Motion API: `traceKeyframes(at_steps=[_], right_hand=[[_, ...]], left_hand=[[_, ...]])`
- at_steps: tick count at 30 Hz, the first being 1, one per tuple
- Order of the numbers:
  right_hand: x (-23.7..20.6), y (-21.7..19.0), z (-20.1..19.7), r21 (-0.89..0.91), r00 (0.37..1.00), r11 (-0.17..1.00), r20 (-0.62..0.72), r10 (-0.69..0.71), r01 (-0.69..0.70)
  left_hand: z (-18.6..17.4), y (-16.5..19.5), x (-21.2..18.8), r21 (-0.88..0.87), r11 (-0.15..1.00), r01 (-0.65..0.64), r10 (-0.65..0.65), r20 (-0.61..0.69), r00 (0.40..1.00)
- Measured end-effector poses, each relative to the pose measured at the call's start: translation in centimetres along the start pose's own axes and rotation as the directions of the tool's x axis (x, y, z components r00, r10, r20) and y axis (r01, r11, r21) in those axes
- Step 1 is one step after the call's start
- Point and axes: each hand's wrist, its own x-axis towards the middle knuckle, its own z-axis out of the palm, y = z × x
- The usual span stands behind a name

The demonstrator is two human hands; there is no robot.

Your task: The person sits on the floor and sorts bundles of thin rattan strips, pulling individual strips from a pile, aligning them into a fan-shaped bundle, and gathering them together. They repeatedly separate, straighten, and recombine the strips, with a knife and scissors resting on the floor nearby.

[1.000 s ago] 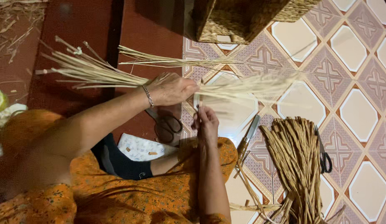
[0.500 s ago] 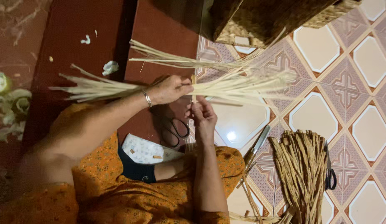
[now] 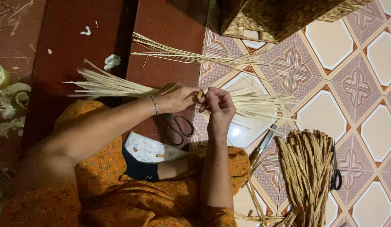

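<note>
Both hands meet at mid-frame over the floor. Left hand (image 3: 178,98), bracelet at the wrist, is closed around a bundle of pale straw (image 3: 119,86). Right hand (image 3: 220,105) pinches the same bundle just beside it, fingers curled shut. Bundle's long axis runs left to right, fanning out past each hand; left hand sits nearer the thick end. Black scissors (image 3: 178,128) lie just below the hands. A darker reed bunch (image 3: 309,168) rests on the tiled floor (image 3: 363,88), well to the right.
</note>
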Motion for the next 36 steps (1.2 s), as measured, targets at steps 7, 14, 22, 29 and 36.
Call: traceKeyframes(at_steps=[7,14,22,29,36], right_hand=[[0.4,-1.2,0.3,-0.032,0.999,0.999,-0.038,-0.004,0.003],[-1.6,0.6,-0.5,0.196,0.970,0.968,0.153,-0.188,0.157],[0.2,2.2,-0.1,0.365,0.985,0.915,0.076,0.156,-0.173],[0.2,4.1,-0.3,0.417,0.991,0.901,0.006,0.134,-0.125],[-0.4,6.0,-1.4,0.246,0.996,0.968,-0.051,0.071,-0.057]], left_hand=[[-1.1,1.6,-0.5,0.089,0.995,0.041,-0.043,0.022,0.999],[0.3,0.3,1.2,-0.371,0.916,-0.152,0.002,-0.375,0.927],[3.0,-1.0,2.2,-0.644,0.762,-0.059,-0.082,-0.185,0.979],[2.9,-2.1,3.4,-0.225,0.941,-0.252,0.115,-0.487,0.866],[1.2,-0.8,3.5,-0.334,0.942,0.035,-0.074,-0.104,0.992]])
